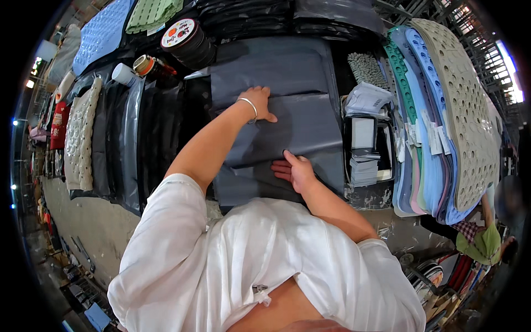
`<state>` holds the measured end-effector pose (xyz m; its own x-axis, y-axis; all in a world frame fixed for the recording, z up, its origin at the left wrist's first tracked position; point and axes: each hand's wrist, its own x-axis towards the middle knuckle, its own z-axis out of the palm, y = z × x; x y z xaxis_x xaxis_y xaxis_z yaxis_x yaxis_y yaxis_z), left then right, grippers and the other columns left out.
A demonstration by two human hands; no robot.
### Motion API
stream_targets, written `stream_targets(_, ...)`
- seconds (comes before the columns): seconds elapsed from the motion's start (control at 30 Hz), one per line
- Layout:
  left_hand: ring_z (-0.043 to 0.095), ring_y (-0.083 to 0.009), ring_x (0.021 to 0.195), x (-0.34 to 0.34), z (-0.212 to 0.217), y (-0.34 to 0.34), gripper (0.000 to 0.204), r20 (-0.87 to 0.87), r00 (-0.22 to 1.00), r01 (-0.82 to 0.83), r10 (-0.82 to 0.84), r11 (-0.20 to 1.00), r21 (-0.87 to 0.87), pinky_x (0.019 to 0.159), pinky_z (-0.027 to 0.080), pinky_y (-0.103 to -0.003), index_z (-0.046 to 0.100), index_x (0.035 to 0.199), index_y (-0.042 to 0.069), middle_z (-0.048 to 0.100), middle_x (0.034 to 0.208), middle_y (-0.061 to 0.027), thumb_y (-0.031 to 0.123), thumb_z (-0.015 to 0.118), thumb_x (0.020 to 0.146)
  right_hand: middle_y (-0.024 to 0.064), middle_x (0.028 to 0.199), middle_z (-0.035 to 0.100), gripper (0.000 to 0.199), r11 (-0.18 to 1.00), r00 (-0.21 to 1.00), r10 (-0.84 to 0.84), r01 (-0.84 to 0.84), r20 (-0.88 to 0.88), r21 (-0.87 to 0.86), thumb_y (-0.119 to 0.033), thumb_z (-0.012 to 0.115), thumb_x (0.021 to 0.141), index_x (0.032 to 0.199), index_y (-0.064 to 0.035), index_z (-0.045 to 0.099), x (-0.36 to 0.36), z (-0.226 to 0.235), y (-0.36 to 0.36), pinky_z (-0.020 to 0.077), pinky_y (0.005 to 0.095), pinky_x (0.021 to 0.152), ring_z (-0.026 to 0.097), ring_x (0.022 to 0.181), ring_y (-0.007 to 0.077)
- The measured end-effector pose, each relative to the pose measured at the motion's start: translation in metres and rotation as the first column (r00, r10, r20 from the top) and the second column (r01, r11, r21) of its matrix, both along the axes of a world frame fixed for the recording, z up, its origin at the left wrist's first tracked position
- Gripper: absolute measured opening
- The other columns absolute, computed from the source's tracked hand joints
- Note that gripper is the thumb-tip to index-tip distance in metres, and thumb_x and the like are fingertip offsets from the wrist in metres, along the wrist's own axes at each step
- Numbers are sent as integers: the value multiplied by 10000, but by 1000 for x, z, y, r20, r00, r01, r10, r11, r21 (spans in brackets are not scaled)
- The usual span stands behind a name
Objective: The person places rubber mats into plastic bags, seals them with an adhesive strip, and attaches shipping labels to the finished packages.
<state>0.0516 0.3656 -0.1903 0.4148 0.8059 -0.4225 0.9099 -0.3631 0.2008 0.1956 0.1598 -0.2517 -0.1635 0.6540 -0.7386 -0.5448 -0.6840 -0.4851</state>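
Dark grey plastic bags [298, 124] lie flat in front of me, layered, with creases running across them. My left hand [258, 104], wearing a silver bangle, rests on the upper part of the top bag, its fingers spread and its thumb pointing right. Lower down, beside the fold near my body, is my right hand [297, 172]. Its palm is turned partly up, with the thumb apart from the fingers. It touches the bag around the fold, and I see nothing clearly gripped in it.
A box of white cards [364, 169] and a white packet [367, 98] sit to the right. Beyond them stand upright perforated mats [464, 110]. A black roll with a printed lid [188, 47], tape rolls [145, 65] and black plastic packs [160, 116] are left. A person [478, 243] is at lower right.
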Motion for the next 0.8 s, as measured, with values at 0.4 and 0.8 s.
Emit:
stream_targets(0.4,641,-374,973,1,42,-52,364,-21,945,328,-327,941,86,874,497,-430,691,1036,24,686,971,-196,285,713,784,230,1172,588,364,996,985,-27,40,-169,74,-244,629,917,1146,23,537,2,2,-5,491,483,944,580,1137,382)
stream_targets(0.8,608,-332,995,-29,33,-277,364,350,848,409,-398,911,44,855,499,-435,683,993,54,656,1001,-138,301,733,732,130,1153,656,533,959,961,-269,273,-65,81,-481,511,931,1200,-29,596,126,14,-133,482,491,918,621,1063,308)
